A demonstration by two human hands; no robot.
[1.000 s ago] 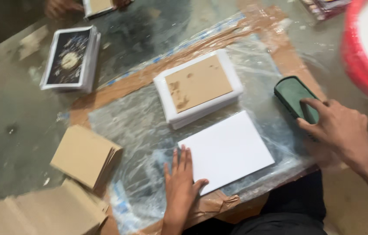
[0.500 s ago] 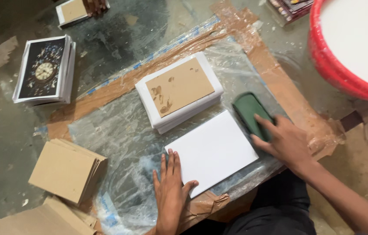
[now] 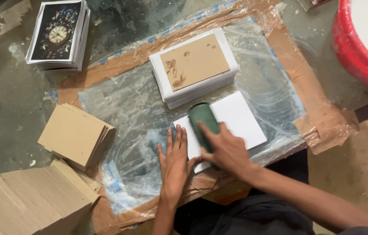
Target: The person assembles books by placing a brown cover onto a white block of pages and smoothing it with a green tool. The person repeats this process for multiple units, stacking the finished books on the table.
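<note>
A white sheet (image 3: 240,119) lies flat on a plastic-covered board (image 3: 131,109). My left hand (image 3: 175,163) presses flat on the sheet's left edge, fingers together. My right hand (image 3: 225,150) grips a dark green roller-like block (image 3: 203,119) that rests across the left part of the sheet. Just beyond stands a stack of white sheets (image 3: 195,85) with a brown card (image 3: 195,61) on top.
A pile of brown cards (image 3: 75,132) sits at the board's left, with more cardboard (image 3: 27,202) at the bottom left. A stack of printed clock pictures (image 3: 57,35) lies far left. A red tub (image 3: 360,43) stands at the right.
My right hand has carried the green block from the sheet's right edge leftward onto the sheet. The left hand has stayed on the left edge. The camera has shifted.
</note>
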